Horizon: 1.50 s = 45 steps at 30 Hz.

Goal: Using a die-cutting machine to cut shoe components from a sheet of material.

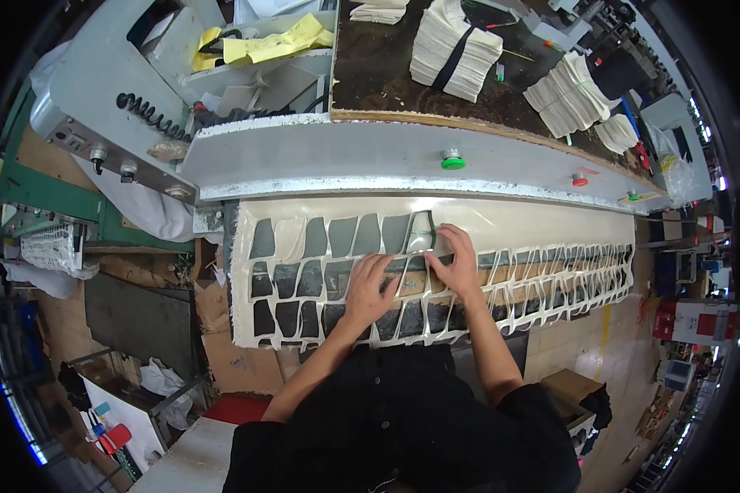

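Cream sheet [543,218]: centre frame, holed
My left hand [372,289]: over it, fingers apart
My right hand [459,263]: at die [421,239], clamp unclear

the left hand [372,289] is covering part of the cream sheet [534,215], its palm going unseen. the right hand [459,261] is likewise blocking another stretch of that sheet. the dark shirt [403,419] is running off the lower edge, while the upper edge is cutting through a pale stack [378,11]. clutter [678,375] by the right rim is looking too small to identify.
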Tool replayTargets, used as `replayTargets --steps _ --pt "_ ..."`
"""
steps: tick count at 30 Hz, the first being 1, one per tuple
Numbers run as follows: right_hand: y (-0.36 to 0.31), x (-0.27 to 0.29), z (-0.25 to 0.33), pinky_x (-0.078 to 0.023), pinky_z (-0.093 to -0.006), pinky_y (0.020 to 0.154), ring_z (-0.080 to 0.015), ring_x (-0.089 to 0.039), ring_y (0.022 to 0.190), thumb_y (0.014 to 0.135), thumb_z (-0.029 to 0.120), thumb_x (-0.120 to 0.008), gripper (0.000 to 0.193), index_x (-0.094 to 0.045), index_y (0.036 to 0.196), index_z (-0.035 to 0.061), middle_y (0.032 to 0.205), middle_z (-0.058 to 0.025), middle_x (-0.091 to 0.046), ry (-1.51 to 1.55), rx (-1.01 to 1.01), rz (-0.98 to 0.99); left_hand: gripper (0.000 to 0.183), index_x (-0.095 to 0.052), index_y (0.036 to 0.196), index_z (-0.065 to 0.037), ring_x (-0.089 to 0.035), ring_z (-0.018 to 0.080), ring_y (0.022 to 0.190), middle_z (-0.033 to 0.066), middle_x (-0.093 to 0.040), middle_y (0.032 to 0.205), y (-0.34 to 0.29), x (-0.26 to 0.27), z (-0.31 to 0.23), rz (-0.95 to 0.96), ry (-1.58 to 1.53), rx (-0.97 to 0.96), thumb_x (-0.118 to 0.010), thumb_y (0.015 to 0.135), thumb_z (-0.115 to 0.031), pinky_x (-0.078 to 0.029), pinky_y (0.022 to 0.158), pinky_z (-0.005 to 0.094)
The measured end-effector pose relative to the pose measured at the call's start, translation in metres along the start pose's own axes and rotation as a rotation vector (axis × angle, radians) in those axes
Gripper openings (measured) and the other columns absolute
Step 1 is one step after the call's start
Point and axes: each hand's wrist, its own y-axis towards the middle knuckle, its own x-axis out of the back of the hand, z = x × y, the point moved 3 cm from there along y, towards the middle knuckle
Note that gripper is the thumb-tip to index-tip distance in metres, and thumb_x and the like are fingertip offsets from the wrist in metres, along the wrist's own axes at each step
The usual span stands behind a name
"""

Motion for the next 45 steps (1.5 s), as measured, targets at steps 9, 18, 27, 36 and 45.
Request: replayTargets --steps 9,18,27,36,45 --pt "0.167 -0.007 0.065 -0.052 -0.0352 0.056 -0.0217 -0.067 0.056 0.094 0.033 -0.086 0.037 -0.076 0.08 0.0001 0.066 -0.011 -0.07 0.004 -0.074 0.345 0.031 -0.074 0.123 -0.005 -0.071 0.0397 0.105 0.016 -0.075 0.11 0.014 0.035 0.008 -0.014 -0.033 0.098 -0.078 0.093 -0.014 -0.055 0.094 0.0456" --pt "0.032 0.008 0.01 -0.058 -0.0444 0.092 -0.035 -0.072 0.1 0.084 0.034 -0.089 0.044 -0.076 0.115 0.0051 0.107 -0.0158 -0.075 -0.052 0.022 0.715 0.034 -0.074 0.121 -0.007 -0.067 0.0353 0.115 0.0122 -0.073 0.118 0.027 0.069 -0.012 -0.021 0.289 0.079 -0.082 0.089 -0.018 -0.046 0.102 0.0474" --pt "-0.017 0.0 0.056 -0.041 -0.0485 0.118 -0.0367 -0.057 0.131 0.076 0.035 -0.095 0.075 -0.064 0.138 0.0052 0.134 -0.016 -0.062 -0.426 0.115 0.492 0.056 -0.066 0.136 -0.005 -0.06 0.0365 0.127 0.0159 -0.065 0.132 0.026 0.074 -0.015 0.187 0.403 -0.006 -0.084 0.086 -0.025 -0.042 0.111 0.0512" --pt "0.012 -0.018 0.047 -0.045 -0.047 0.106 -0.0336 -0.059 0.121 0.074 0.031 -0.096 0.053 -0.069 0.115 0.011 0.119 -0.0115 -0.065 -0.438 -0.099 0.514 0.048 -0.067 0.114 -0.009 -0.06 0.0371 0.113 0.0139 -0.064 0.112 0.048 0.062 -0.009 0.122 0.527 0.075 -0.093 0.078 -0.031 -0.041 0.098 0.0501" --pt "-0.036 0.008 0.034 -0.055 -0.0476 0.094 -0.0375 -0.071 0.11 0.079 0.049 -0.092 0.05 -0.079 0.106 0.0086 0.109 -0.017 -0.076 -0.226 -0.054 0.721 0.051 -0.073 0.108 -0.009 -0.066 0.0374 0.103 0.0153 -0.07 0.102 0.0 0.068 -0.01 0.381 0.389 0.104 -0.094 0.076 -0.044 -0.046 0.091 0.0501"
